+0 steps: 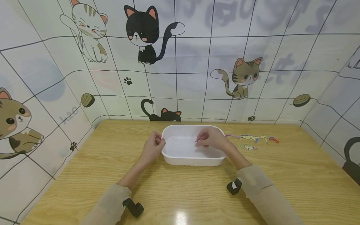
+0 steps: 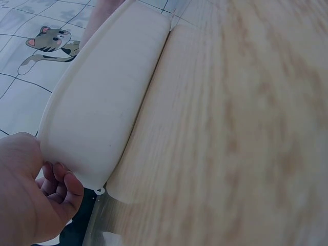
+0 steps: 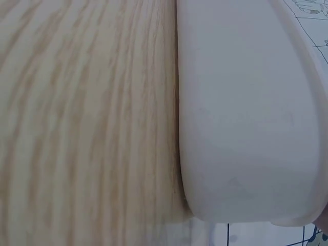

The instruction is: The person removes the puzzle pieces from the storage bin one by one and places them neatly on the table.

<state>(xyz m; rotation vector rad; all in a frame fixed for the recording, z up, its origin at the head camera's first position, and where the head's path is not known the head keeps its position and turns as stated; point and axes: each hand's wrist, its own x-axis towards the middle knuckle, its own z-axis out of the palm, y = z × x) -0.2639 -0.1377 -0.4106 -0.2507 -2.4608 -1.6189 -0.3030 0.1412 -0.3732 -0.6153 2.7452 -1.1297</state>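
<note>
A white rectangular plastic basin [image 1: 185, 161] stands on the wooden table. My left hand [image 1: 154, 145] holds its left rim, and in the left wrist view the fingers of that hand [image 2: 36, 189] curl against the basin's outer wall [image 2: 97, 97]. My right hand [image 1: 212, 138] is inside the basin, over its right half. Thumb and forefinger pinch a tiny pinkish thing [image 1: 196, 141], too small to tell its kind. In the right wrist view the basin's wall [image 3: 246, 113] hides nearly all of the right hand.
Several small, flat, colourful pieces [image 1: 249, 137] lie on the table to the right of the basin, in two loose rows. A cloth [image 1: 194, 56] printed with cats and grid lines hangs behind the table [image 1: 180, 190] and along both sides.
</note>
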